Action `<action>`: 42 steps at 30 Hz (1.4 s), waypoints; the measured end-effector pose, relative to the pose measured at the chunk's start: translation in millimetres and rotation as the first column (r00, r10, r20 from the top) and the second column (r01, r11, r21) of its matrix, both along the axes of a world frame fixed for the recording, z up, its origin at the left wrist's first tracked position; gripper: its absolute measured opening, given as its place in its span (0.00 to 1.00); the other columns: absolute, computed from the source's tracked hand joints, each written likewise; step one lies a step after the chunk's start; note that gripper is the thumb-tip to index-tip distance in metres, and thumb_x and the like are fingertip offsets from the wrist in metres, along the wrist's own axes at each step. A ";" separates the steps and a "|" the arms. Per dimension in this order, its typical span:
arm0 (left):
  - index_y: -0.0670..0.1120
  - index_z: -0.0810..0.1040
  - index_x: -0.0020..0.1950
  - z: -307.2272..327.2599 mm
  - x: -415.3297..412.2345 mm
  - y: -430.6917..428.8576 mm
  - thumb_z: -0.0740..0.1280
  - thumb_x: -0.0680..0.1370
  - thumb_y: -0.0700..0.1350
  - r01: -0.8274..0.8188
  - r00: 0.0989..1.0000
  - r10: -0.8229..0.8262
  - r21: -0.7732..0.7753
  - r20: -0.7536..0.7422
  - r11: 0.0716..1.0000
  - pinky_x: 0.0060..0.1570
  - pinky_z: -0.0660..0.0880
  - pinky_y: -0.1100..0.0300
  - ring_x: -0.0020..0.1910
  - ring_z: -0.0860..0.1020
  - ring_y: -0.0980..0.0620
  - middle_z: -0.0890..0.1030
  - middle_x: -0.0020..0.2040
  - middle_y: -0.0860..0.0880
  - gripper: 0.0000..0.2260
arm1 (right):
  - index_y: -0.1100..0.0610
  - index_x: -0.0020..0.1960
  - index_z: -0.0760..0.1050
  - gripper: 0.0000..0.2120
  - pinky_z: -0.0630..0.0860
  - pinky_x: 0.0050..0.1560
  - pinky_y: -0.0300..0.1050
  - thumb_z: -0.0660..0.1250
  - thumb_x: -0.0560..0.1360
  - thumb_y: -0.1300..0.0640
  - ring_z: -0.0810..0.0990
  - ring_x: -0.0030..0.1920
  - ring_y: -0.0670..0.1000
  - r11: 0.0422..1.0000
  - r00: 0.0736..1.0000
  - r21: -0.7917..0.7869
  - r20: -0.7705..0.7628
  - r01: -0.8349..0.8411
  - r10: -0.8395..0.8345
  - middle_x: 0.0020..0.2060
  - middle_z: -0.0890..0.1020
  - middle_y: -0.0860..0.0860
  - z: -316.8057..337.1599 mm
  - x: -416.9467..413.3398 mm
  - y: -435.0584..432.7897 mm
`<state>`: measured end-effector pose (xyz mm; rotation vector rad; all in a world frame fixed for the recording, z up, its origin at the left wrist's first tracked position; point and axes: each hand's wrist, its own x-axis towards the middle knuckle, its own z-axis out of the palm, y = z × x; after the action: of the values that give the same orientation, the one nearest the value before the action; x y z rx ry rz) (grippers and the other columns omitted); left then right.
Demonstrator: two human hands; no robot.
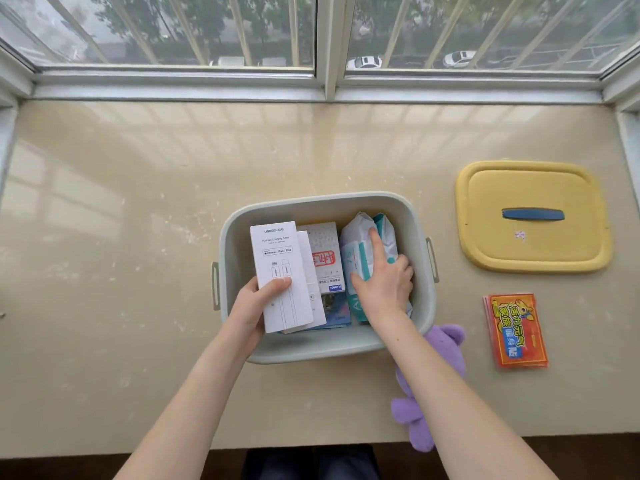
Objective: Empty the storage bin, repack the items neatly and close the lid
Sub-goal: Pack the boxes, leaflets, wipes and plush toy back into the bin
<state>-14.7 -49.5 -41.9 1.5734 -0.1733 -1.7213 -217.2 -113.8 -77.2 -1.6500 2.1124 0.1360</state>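
A pale grey storage bin [322, 202] stands on the sill in front of me, lid off. My left hand [254, 308] grips two white cable boxes [280, 271] over the bin's left side, thumb on the top one. My right hand [384, 278] is inside the bin on the right, forefinger stretched along a white and teal wipes pack [358, 244], other fingers curled round its right edge. Between them lie a white box with a red stamp [325, 254] and a blue packet [337, 315]. The yellow lid [533, 244] with a blue handle lies to the right.
An orange and red heat-pad packet stack [516, 330] lies right of the bin. A purple plush toy [426, 393] lies at the sill's front edge, partly under my right forearm. The window frame [325, 84] runs along the back of the beige sill [121, 237].
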 end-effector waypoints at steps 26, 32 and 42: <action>0.49 0.75 0.60 -25.4 -33.1 -34.4 0.74 0.72 0.53 0.173 0.866 -0.141 -0.023 0.480 0.985 0.44 0.75 0.62 0.52 0.78 0.56 0.79 0.57 0.51 0.20 | 0.57 0.73 0.67 0.28 0.64 0.67 0.44 0.70 0.75 0.58 0.69 0.69 0.57 0.899 0.922 -0.429 0.307 -0.089 0.237 0.68 0.72 0.59 5.4 -22.7 5.5; 0.52 0.74 0.63 -26.2 -48.4 -27.9 0.72 0.72 0.56 0.176 0.772 -0.115 -0.035 0.625 0.984 0.61 0.71 0.54 0.62 0.71 0.51 0.72 0.58 0.51 0.21 | 0.60 0.71 0.69 0.23 0.66 0.70 0.43 0.67 0.77 0.61 0.70 0.70 0.53 0.879 0.887 -0.465 0.354 -0.109 0.297 0.68 0.74 0.55 1.8 -16.3 15.1; 0.58 0.68 0.72 -25.3 -46.2 -16.7 0.64 0.79 0.49 0.254 0.798 -0.125 -0.141 0.589 0.957 0.52 0.72 0.70 0.59 0.74 0.63 0.75 0.64 0.57 0.21 | 0.51 0.77 0.62 0.25 0.67 0.69 0.40 0.59 0.81 0.51 0.68 0.70 0.41 0.999 0.645 -0.024 0.764 0.034 -0.003 0.71 0.71 0.45 4.9 28.7 25.8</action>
<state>-60.9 -66.2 -67.2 1.9183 -0.8225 -1.2557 -188.5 -88.0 -72.4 -1.3436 1.4558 -0.5367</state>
